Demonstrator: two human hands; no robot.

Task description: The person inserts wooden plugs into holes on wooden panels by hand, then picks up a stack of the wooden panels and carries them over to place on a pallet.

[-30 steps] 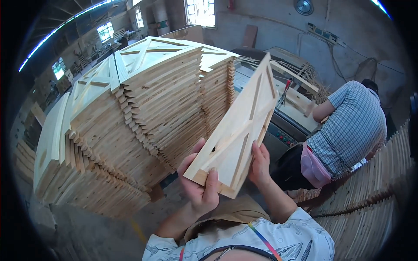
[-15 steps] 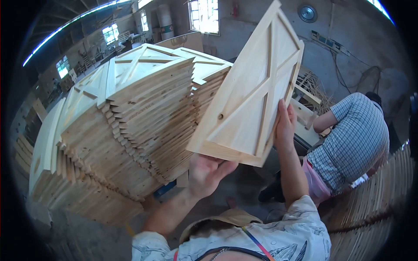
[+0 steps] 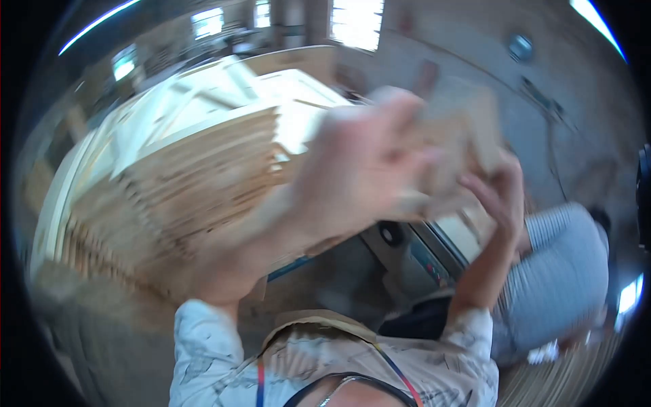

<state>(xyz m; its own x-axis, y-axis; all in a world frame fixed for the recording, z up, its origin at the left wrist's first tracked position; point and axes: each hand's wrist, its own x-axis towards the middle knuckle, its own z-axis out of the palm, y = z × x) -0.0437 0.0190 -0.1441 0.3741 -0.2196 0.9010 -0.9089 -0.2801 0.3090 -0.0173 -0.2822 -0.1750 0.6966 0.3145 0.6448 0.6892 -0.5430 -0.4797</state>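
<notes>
Frame heavily motion-blurred. Both hands raised in front of the camera, holding a pale wooden panel [image 3: 461, 136] up high. Left hand [image 3: 359, 176] big and smeared, close to the lens, covering the panel's left part; fingers look wrapped onto the panel's near edge, but blur makes the exact grip unclear. Right hand [image 3: 498, 193] below and right of the panel, fingers curled up around its lower right edge, gripping it. Panel sits between the two hands, above the right hand, up and right of the left hand, tilted; its outline is blurred.

Left of the left hand and behind it: tall stack of wooden panels [image 3: 183, 183], not touching the hands. Below the right forearm: a machine table [image 3: 413, 258], grey. Right of the right arm: another person in a striped shirt [image 3: 569, 271], bent over, well apart from the held panel.
</notes>
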